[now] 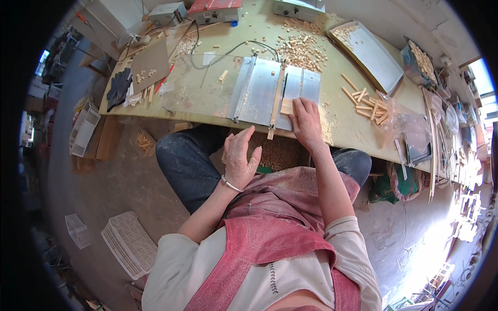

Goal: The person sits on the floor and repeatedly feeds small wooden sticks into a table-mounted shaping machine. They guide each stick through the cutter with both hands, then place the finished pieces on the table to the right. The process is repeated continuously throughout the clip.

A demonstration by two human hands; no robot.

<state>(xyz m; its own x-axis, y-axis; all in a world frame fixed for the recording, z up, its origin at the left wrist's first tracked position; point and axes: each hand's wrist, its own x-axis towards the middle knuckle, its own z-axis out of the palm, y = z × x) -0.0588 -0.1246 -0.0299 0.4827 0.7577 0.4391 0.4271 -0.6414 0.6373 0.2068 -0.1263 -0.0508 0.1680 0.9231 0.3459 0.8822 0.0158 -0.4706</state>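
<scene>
Left hand (238,156): fingers released, near workbench (334,80) edge | Right hand (307,122): on wooden block (286,107), cannot tell if grasping | Block: on metal plate (259,88)

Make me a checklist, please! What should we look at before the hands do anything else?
1. Pale wood piece held: ok, the right hand is on it.
2. Left hand empty: ok, nothing shows in it.
3. Metal plate free of scraps: not ok, a small wood bit lies on it.
4. Dark line beside the wooden strip safe: cannot tell; it might be a blade or just a slot.
5. Dark glove away from the plate: ok, it lies far to the left.
6. Wood sticks neatly stacked: not ok, they're jumbled.
</scene>
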